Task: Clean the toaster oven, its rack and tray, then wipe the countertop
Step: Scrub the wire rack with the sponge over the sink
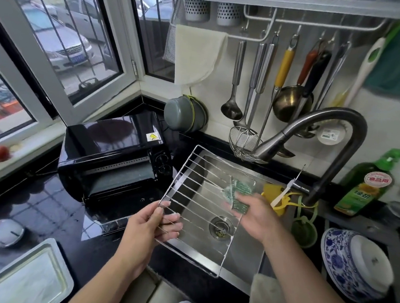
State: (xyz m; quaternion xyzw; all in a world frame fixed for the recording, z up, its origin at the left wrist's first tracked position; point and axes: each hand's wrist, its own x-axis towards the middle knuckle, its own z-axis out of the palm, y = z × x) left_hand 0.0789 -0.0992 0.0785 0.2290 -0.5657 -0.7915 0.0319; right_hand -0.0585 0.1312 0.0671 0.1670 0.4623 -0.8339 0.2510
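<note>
The glossy black stone countertop (pixel 45 213) ran under a corner window with white frames (pixel 55 87), and it reflected the light in pale patches. On it stood the black toaster oven (pixel 112 158), its door hanging open toward the person. A stainless steel sink (pixel 241 248) was sunk into the counter just to the right of the oven, under a curved dark metal faucet (pixel 327 137). Ladles and skimmers hung on a white wall rail (pixel 274 40) behind the sink.

The left hand (pixel 150 226) gripped the near left corner of the wire oven rack (pixel 200 199) with curled fingers and held it tilted over the sink. The right hand (pixel 254 213) pinched a green scouring pad (pixel 237 192) against the wires at the right side of the rack.

The flat metal baking tray (pixel 26 278) lay at the lower left of the counter, cut off by the frame edge. A blue and white porcelain bowl (pixel 353 263) stood at the right. The inside of the oven was too dark to make out, and the pad was blurred.
</note>
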